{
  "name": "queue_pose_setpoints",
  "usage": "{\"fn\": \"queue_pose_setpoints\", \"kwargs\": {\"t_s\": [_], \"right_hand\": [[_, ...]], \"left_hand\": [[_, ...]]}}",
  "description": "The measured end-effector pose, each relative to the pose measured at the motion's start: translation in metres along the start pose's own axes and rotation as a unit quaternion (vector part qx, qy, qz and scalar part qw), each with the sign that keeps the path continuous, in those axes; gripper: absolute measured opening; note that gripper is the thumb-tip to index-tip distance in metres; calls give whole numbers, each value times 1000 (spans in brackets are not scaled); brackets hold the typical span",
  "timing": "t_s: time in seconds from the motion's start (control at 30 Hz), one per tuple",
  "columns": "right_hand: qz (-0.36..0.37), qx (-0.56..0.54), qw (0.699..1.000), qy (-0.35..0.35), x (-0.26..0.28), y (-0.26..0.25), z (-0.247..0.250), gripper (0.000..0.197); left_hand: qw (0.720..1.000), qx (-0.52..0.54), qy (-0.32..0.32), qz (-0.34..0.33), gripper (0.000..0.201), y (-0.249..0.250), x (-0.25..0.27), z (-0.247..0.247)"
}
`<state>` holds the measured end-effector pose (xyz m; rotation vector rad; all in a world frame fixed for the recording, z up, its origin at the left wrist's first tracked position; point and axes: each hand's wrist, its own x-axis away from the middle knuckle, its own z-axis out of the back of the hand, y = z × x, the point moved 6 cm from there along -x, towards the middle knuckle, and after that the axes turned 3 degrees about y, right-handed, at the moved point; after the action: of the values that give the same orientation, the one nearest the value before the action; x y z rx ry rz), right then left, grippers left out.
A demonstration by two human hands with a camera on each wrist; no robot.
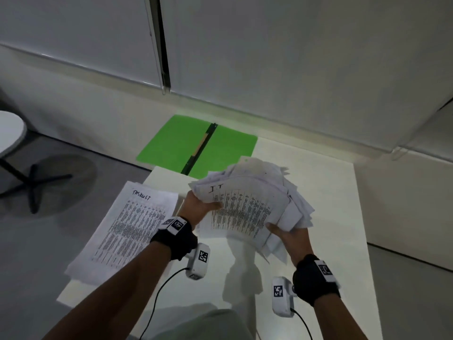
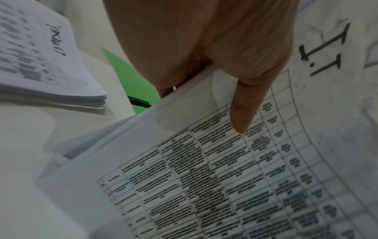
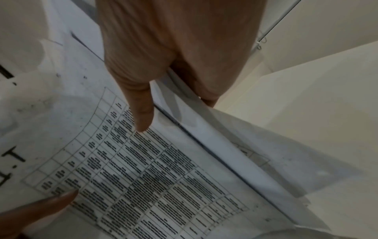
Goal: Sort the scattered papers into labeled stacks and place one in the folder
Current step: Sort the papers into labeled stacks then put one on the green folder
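I hold a thick, untidy bundle of printed papers (image 1: 255, 204) above the white table (image 1: 331, 217); its top sheet is hand-marked "I.T". My left hand (image 1: 199, 204) grips the bundle's left edge, thumb on top. My right hand (image 1: 285, 235) grips its near right edge, thumb on the top sheet (image 3: 143, 177). In the left wrist view the thumb lies on the printed table of the top sheet (image 2: 204, 177). A second stack marked "TASKLIST" (image 1: 127, 231) lies flat at the table's left edge. An open green folder (image 1: 196, 146) with a dark spine lies at the table's far left corner.
The TASKLIST stack (image 2: 47, 64) overhangs the table's left edge above grey floor. A round white side table (image 1: 9, 133) on a black cross base stands far left. White wall panels run behind the table.
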<state>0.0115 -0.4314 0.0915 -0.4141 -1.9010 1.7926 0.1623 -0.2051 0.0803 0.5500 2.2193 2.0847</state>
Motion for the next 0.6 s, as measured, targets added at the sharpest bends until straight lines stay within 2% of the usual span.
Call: {"fn": "queue_pose_setpoints", "kwargs": {"t_s": [0.17,0.33,0.43,0.53,0.6], "right_hand": [[24,-27,999,7,-8,-9,-2,51],[13,-9,1000,-3,-18,-9,-2,50],[3,11,999,-39,-28,-11,-3,65],[-37,18,997,-63,-34,-10,-2,90],[-53,11,995,-89,-36,-9,-2,94]], "left_hand": [[998,60,23,20,52,2,-4,10],[997,40,-65,8,53,12,-6,1],[996,26,-83,7,57,15,-9,4],[996,41,-79,12,70,11,-11,10],[995,61,-80,21,74,7,-14,13]]}}
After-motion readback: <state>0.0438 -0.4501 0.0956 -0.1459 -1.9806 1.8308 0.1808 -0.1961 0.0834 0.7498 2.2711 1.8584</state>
